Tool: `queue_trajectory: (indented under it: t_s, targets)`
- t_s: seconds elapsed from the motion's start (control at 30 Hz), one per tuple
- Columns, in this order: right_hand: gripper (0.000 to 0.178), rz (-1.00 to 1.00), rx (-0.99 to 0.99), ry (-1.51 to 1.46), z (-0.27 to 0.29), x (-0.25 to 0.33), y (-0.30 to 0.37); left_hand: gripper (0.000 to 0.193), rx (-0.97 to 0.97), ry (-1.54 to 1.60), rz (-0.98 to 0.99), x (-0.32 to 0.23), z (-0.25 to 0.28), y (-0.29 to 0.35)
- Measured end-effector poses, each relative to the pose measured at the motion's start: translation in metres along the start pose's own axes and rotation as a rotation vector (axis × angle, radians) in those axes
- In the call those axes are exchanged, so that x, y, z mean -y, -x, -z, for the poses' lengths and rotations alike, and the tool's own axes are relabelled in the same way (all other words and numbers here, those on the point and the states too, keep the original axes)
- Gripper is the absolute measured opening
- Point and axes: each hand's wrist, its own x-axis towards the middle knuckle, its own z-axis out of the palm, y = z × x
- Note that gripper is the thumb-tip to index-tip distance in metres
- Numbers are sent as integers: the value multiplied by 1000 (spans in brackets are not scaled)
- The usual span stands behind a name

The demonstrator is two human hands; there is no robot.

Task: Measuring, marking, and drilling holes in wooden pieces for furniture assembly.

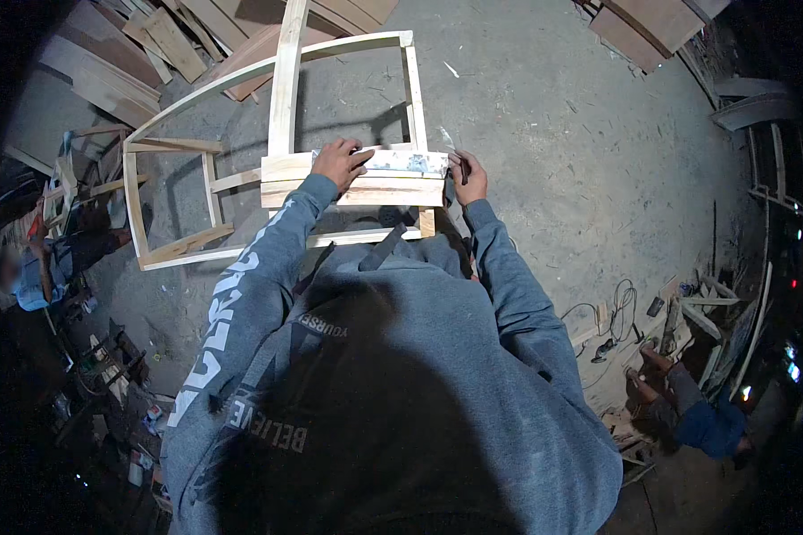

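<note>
Two pale wooden boards [352, 193] lie side by side across a curved wooden frame [216, 257] in front of me. Along their far part runs a white strip with blue stains [410, 161]. My left hand [334, 167] bears down on this strip, its fingers bent over it and its thumb nearer me. At the strip's right end, my right hand [475, 183] is closed round a dark pen-like tool [464, 170]. The tool's tip is too small to make out. A long upright timber [285, 98] of the frame reaches away beyond the boards.
Boards and panels [116, 71] lean at the far left; more sheets [644, 36] lie at the far right. A person [49, 267] is at the left, and another person [700, 415] sits at the lower right near a power tool [605, 349] with a looped cable.
</note>
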Motion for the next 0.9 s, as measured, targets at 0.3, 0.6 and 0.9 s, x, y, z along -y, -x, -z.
queue_trajectory:
  t_s: [0.3, 0.6, 0.9]
  targets:
    - [37, -36, -124, -64, -10, -7, 6, 44, -23, 7, 19, 0, -3, 3]
    - [34, -24, -71, -17, -3, -2, 4, 43, 23, 21, 22, -8, 7, 5]
    - [33, -69, -41, -82, -4, -18, 1, 40, -11, -6, 20, -9, 2, 5]
